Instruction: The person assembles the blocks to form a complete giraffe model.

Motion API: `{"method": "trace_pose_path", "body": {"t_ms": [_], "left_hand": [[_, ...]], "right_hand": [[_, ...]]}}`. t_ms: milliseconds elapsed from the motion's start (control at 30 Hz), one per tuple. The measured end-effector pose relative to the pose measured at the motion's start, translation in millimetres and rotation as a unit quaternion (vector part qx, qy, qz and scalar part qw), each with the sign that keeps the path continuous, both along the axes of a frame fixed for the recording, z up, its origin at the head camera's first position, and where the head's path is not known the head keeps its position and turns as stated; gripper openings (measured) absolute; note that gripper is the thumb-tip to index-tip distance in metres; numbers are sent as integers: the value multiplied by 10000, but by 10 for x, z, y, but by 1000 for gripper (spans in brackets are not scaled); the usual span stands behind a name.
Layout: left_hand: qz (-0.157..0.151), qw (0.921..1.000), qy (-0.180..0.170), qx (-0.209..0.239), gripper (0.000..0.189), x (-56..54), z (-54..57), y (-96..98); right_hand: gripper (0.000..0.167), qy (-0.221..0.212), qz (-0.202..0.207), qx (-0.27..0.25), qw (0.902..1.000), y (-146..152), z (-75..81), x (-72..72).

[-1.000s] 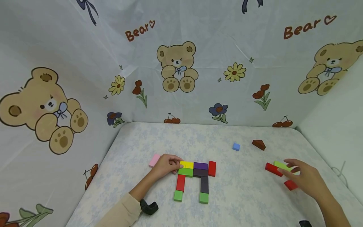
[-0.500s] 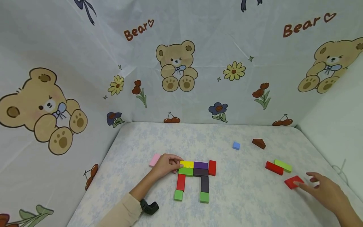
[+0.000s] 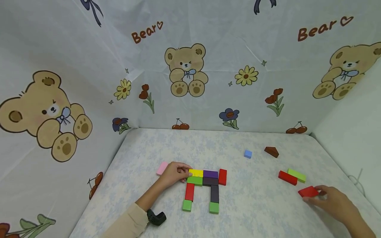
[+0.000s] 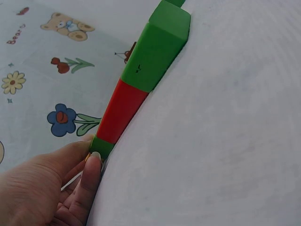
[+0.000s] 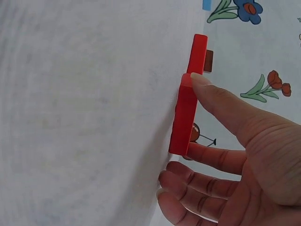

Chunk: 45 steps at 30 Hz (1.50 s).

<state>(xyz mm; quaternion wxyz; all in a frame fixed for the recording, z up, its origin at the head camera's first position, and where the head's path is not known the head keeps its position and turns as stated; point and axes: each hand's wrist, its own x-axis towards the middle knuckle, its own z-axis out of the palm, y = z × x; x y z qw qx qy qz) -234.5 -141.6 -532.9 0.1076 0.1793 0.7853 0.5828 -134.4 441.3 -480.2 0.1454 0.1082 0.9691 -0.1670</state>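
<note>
Flat on the table lies a joined figure of blocks: a yellow block beside a purple block, a green block and a black block below, and two legs ending in small green blocks. A red block stands out at its right end. My left hand pinches the yellow block's left end between thumb and finger. Far to the right, my right hand grips another red block by opposite edges, thumb and index finger spread across it; the other fingers curl loosely below.
Past my right hand lie a red bar and a lime block, side by side. Farther back are a brown block and a small blue block. A pink block is partly behind my left hand. Printed cloth walls the back.
My right hand has drawn back from the lime block toward the near right and taken hold of the red block there. My left hand has stayed in place on the yellow block.
</note>
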Motion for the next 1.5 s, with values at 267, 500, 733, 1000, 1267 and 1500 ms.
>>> {"method": "trace_pose_path", "body": {"t_ms": [267, 500, 733, 1000, 1267, 1500], "left_hand": [[40, 10000, -10, -64, 25, -8, 3, 4], [14, 10000, 6, -37, 24, -10, -10, 1], [17, 10000, -23, -5, 24, -20, -27, 3], [17, 10000, -45, -18, 24, -18, -16, 3], [24, 10000, 20, -28, 24, -19, -12, 5], [22, 10000, -64, -25, 24, -1, 1, 4]], "right_hand": [[111, 196, 124, 71, 9997, -43, 19, 24], [106, 256, 135, 105, 9995, -107, 76, 56], [95, 656, 362, 119, 9971, -208, 116, 62], [75, 1711, 897, 44, 9812, -515, 343, 94], [68, 2381, 1449, -185, 9602, -975, 438, 61], [64, 2387, 1808, -331, 9535, -1339, 381, -69]]}}
